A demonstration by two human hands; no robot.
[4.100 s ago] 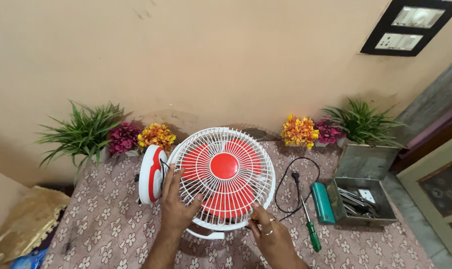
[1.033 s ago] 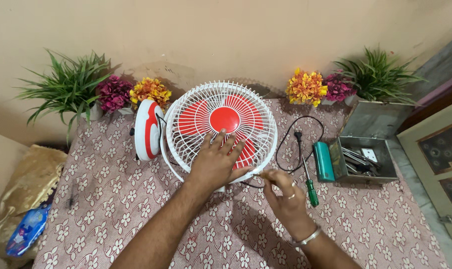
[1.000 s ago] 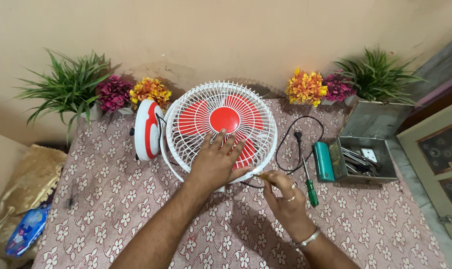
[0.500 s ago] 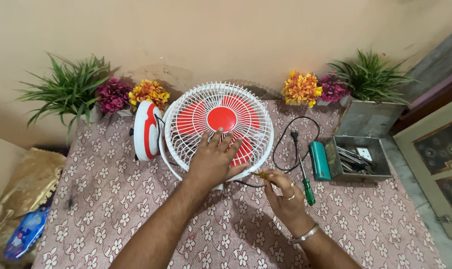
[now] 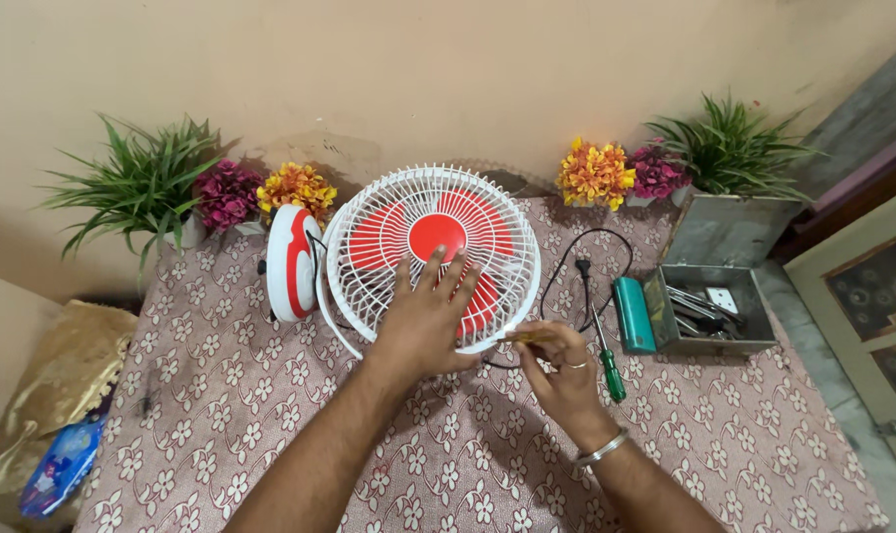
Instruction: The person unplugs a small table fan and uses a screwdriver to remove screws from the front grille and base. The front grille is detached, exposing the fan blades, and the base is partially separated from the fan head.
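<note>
A small table fan with a white wire grille and red blades lies face up on a flowered cloth. My left hand presses flat on the lower grille, fingers spread. My right hand pinches a thin yellow-handled screwdriver whose tip meets the grille's lower right rim. The fan's white and red base stands on edge at its left. Its black cord loops to the right.
A green-handled screwdriver lies right of my right hand, beside a teal case and an open grey metal toolbox holding tools. Potted plants and flowers line the wall. A golden cushion sits at the left edge.
My left hand moved from the grille's left edge onto its face. My right hand stays at the lower right rim with the thin screwdriver. The view has shifted slightly.
</note>
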